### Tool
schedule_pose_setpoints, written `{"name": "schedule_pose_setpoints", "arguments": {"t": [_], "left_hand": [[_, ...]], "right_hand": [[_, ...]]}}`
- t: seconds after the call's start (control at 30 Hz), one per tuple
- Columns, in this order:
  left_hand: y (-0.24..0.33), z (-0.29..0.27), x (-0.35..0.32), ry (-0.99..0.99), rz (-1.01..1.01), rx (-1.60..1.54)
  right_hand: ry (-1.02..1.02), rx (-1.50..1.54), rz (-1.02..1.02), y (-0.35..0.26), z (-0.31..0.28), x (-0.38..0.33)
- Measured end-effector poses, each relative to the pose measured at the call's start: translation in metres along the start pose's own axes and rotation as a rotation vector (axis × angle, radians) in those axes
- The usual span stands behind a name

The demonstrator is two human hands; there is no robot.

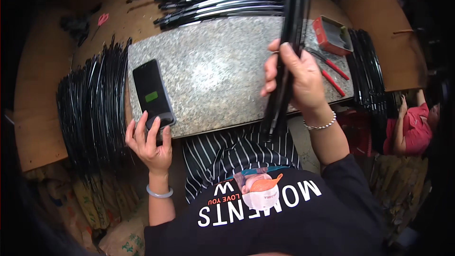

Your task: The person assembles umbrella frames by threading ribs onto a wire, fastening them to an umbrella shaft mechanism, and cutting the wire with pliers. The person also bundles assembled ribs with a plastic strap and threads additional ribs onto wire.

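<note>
My right hand (pixel 305 78) is wrapped round a bundle of long, thin black metal rods (pixel 293 16) that look like umbrella ribs. The bundle is held slanting over the right part of a speckled grey stone slab (pixel 208 90), its lower end past the slab's front edge. At the slab's front left corner, my left hand (pixel 152 147) has its fingers spread, with the tips at the lower end of a smartphone (pixel 149 83). The phone lies on the slab with a dark screen and a green battery symbol. Red-handled pliers (pixel 335 83) lie just right of my right hand.
Black rods are heaped behind the slab (pixel 218 0), on its left (pixel 95 104) and on its right (pixel 367 71). A small red box (pixel 332 35) stands at the back right. Red-handled scissors (pixel 102 20) lie far left. Another person in red (pixel 412 125) is at the right.
</note>
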State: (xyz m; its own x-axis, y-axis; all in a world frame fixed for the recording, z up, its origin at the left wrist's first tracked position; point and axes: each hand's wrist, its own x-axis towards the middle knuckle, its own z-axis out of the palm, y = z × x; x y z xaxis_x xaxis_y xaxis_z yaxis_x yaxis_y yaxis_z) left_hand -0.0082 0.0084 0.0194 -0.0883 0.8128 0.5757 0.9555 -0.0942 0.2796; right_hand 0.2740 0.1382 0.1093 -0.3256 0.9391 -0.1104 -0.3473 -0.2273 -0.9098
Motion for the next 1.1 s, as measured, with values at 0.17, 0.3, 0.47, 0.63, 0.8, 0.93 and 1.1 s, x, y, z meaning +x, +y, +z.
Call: {"name": "schedule_pose_setpoints", "arguments": {"t": [0.17, 0.3, 0.47, 0.63, 0.8, 0.93, 1.1], "left_hand": [[0.005, -0.003, 0.002, 0.014, 0.0, -0.006], [0.004, -0.009, 0.0, -0.001, 0.066, 0.035], [0.054, -0.028, 0.053, 0.291, -0.066, -0.717], [0.143, -0.024, 0.129, -0.01, 0.167, -0.975], [0.166, -0.008, 0.141, 0.054, 0.088, -1.286], [0.169, -0.017, 0.143, 0.06, 0.134, -1.444], [0.166, -0.023, 0.153, -0.014, 0.112, -1.409]], "right_hand": [[-0.156, -0.144, -0.19, -0.012, 0.016, 0.007], [-0.189, -0.234, -0.363, -0.009, 0.028, 0.001], [-0.126, -0.425, -0.528, 0.016, 0.024, -0.002], [-0.032, -0.611, -0.676, 0.023, 0.025, -0.009], [0.026, -0.738, -0.942, 0.036, 0.023, -0.011], [-0.017, -0.919, -1.024, 0.027, 0.019, -0.018], [0.134, -0.657, -1.087, 0.021, 0.021, -0.019]]}}
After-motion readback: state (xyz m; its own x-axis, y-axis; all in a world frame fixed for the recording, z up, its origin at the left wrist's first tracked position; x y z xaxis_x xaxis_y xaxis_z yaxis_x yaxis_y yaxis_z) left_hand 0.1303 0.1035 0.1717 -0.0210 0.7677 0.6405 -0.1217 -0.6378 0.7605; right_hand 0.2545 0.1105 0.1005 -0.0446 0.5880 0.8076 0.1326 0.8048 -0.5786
